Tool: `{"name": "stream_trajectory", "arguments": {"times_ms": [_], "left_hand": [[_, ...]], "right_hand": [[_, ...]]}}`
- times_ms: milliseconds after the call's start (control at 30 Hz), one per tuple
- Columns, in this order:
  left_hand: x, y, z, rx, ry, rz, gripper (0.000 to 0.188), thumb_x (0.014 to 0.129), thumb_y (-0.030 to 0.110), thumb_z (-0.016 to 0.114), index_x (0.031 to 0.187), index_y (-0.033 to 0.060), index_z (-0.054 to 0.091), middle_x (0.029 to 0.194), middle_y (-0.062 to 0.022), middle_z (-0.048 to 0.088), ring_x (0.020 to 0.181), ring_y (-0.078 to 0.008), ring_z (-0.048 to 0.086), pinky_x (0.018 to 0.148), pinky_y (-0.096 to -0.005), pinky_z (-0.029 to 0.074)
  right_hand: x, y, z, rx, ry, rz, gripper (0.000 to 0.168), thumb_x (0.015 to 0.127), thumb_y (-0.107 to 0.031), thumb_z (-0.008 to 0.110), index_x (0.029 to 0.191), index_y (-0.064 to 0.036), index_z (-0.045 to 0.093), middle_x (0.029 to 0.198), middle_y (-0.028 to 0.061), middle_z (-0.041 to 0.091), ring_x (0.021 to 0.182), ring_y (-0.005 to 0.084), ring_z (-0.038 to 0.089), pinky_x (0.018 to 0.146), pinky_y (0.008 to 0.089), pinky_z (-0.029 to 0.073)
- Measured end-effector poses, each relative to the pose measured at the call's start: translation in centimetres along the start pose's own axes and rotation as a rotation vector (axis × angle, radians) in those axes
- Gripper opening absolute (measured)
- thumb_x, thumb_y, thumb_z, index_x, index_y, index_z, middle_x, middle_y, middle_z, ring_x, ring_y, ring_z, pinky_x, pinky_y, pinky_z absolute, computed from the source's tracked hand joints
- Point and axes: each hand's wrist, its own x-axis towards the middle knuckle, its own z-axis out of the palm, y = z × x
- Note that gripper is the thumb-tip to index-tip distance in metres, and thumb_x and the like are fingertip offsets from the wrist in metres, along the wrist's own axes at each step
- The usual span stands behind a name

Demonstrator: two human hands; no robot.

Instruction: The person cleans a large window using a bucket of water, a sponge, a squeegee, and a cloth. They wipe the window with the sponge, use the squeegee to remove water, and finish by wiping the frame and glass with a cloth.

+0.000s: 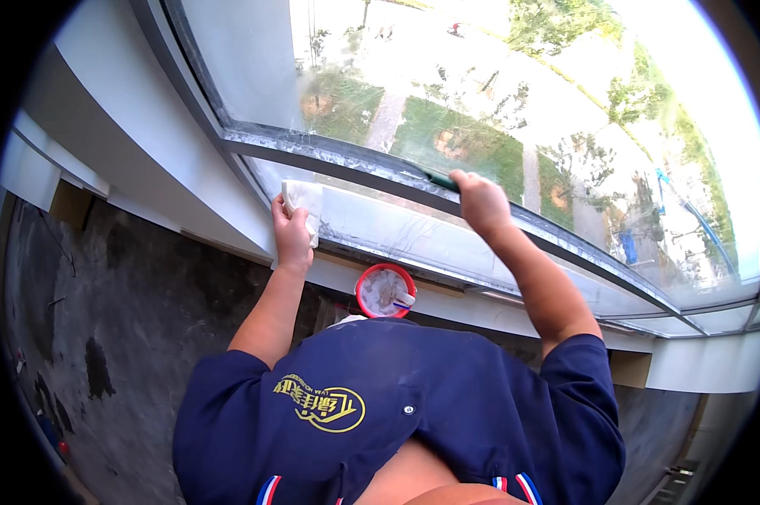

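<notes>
My left hand (293, 233) grips a folded white cloth (304, 197) by the lower window pane, close to the left frame post. With my right hand (484, 203) I hold a tool by its dark green handle (443, 181). Its thin end points left along the grey horizontal window rail (354, 159); blur hides what kind of tool it is. White residue and dirt mark the rail's upper face. Below, between my arms, a red bucket (362, 303) holds whitish, foamy water and a white-and-blue object (404, 300) at its rim.
The large window pane (417, 126) spans the view ahead, with lawns and trees far below outside. A white sill wall (468, 322) runs under the window. To the left are a curved white ledge (165, 170) and a stained dark concrete floor (140, 315).
</notes>
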Motion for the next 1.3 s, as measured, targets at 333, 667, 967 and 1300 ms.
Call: {"name": "stream_trajectory", "arguments": {"times_ms": [333, 667, 967, 1300], "left_hand": [[-0.7, -0.2, -4.0, -0.030, 0.082, -0.051, 0.042, 0.082, -0.001, 0.047, 0.123, 0.0030, 0.040, 0.116, -0.0104, 0.050, 0.105, -0.0207, 0.052, 0.091, -0.0333, 0.045], [-1.1, 0.1, -6.3, -0.073, 0.119, -0.013, 0.045, 0.081, 0.000, 0.047, 0.125, 0.0016, 0.040, 0.116, -0.0106, 0.050, 0.106, -0.0208, 0.052, 0.093, -0.0334, 0.044], [-1.8, 0.1, -10.6, -0.196, 0.320, -0.057, 0.045, 0.080, -0.001, 0.045, 0.125, 0.0008, 0.040, 0.116, -0.0127, 0.051, 0.106, -0.0243, 0.056, 0.091, -0.0365, 0.048], [-1.7, 1.7, -7.7, -0.234, 0.213, -0.040, 0.039, 0.081, 0.001, 0.047, 0.120, 0.0039, 0.043, 0.112, -0.0088, 0.052, 0.104, -0.0210, 0.054, 0.091, -0.0355, 0.046]], "right_hand": [[5.6, -5.2, -17.8, 0.206, 0.453, 0.005, 0.018, 0.094, -0.011, 0.052, 0.108, -0.004, 0.061, 0.072, 0.0157, 0.067, 0.060, 0.0242, 0.067, 0.058, 0.0367, 0.056], [6.0, -7.1, 3.6, -0.025, -0.107, -0.072, 0.011, 0.088, -0.005, 0.046, 0.094, -0.004, 0.054, 0.089, 0.0174, 0.065, 0.083, 0.0329, 0.067, 0.068, 0.0412, 0.055], [10.7, -12.0, -20.3, 0.055, 0.456, -0.016, 0.014, 0.094, -0.012, 0.052, 0.100, -0.002, 0.059, 0.074, 0.0175, 0.068, 0.061, 0.0239, 0.068, 0.056, 0.0382, 0.056], [11.1, -13.2, 5.5, 0.033, -0.143, -0.082, 0.014, 0.088, -0.004, 0.044, 0.092, -0.002, 0.057, 0.088, 0.0191, 0.066, 0.085, 0.0353, 0.067, 0.073, 0.0444, 0.054]]}}
